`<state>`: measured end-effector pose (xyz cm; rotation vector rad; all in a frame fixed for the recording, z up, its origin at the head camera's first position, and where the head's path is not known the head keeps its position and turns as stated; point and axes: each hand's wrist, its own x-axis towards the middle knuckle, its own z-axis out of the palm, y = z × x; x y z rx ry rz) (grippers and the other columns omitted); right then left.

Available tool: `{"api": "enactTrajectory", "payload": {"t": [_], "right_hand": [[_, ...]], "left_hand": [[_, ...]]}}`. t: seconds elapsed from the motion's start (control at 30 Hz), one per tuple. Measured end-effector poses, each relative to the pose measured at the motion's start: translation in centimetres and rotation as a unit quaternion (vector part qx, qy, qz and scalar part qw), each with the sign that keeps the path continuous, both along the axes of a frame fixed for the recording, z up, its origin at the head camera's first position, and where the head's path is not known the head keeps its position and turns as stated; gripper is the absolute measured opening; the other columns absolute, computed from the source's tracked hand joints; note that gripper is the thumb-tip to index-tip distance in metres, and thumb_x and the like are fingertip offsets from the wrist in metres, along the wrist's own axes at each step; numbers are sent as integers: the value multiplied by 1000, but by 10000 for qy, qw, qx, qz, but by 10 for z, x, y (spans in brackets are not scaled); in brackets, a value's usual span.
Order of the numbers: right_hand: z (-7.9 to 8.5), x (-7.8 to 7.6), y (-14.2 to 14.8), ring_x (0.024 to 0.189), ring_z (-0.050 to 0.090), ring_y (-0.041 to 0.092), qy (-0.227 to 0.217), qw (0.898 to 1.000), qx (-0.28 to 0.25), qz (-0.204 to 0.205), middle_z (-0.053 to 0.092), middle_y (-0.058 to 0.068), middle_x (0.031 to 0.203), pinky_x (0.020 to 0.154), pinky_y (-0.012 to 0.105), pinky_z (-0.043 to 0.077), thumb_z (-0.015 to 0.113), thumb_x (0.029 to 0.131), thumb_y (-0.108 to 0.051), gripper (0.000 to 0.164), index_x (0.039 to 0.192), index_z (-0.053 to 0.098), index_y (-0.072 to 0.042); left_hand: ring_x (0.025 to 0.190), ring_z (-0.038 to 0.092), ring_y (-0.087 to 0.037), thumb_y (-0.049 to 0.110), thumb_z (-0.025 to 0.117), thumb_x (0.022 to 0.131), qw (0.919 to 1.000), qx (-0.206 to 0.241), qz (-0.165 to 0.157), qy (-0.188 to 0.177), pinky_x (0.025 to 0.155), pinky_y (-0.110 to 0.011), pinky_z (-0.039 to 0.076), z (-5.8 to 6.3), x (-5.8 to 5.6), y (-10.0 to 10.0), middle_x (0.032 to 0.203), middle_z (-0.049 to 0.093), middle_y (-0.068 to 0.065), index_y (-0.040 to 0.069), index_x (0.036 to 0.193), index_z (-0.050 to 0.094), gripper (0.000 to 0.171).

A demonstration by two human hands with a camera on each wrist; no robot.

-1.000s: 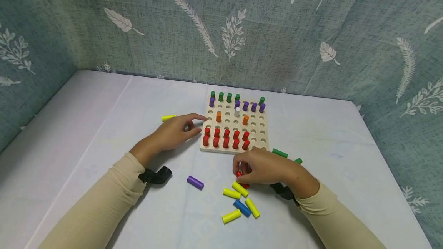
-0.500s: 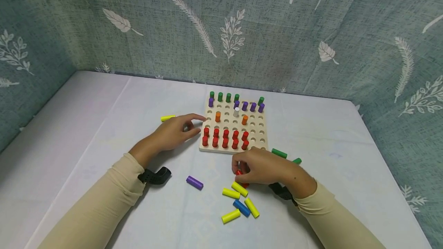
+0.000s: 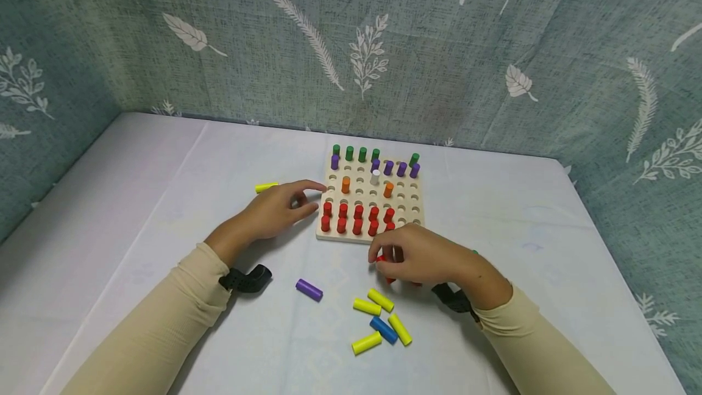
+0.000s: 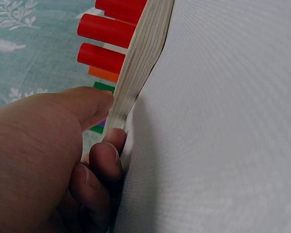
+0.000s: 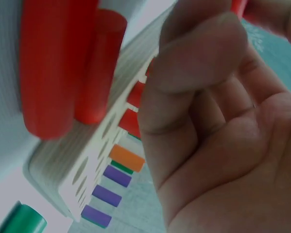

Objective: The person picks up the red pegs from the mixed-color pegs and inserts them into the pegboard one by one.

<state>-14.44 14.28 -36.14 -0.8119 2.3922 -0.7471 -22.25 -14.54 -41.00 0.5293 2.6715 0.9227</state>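
Note:
A wooden pegboard stands on the table with upright red, orange, white, purple and green pegs in its holes. At its left side is my left hand, index fingertip against the edge and thumb close by; in the left wrist view the thumb lies by the board's side. My right hand hovers just in front of the board's near edge and pinches a red peg, mostly hidden by the fingers. Beneath that hand, loose red pegs lie before the board, largely covered in the head view.
Several yellow pegs and a blue peg lie nearer me. A purple peg lies to their left, and another yellow peg beyond my left hand. A green peg lies by the board's right side. A patterned curtain hangs behind.
My right hand has risen from the loose yellow pegs toward the board's near edge, bringing the red peg along. The left hand stays in place.

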Motion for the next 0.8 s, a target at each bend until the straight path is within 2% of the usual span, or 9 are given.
{"api": "enactTrajectory", "payload": {"t": [0.4, 0.53, 0.8], "right_hand": [[10, -4, 6, 67, 58, 10, 715, 9949, -426, -565, 64, -8, 82, 60, 26, 51, 65, 97, -18, 17, 112, 67, -13], [11, -5, 6, 75, 59, 12, 1015, 9901, -335, -907, 66, -7, 90, 63, 26, 53, 66, 96, -20, 19, 115, 67, -15], [10, -8, 10, 73, 58, 15, 1466, 9776, -304, -1477, 67, -2, 94, 60, 26, 51, 68, 96, -20, 21, 116, 66, -14]], "left_hand": [[79, 55, -20, 32, 65, 98, 10000, -77, 39, -47, 66, -32, 44, 0, 0, 1, 101, 64, -2, 37, 139, 55, 43], [81, 55, -20, 31, 65, 98, 10000, -77, 42, -24, 67, -32, 44, 1, 0, 0, 101, 64, -2, 37, 139, 55, 43], [81, 56, -20, 30, 66, 97, 10000, -58, 23, 7, 68, -32, 45, 0, 0, 1, 102, 65, -3, 35, 139, 55, 44]]}}
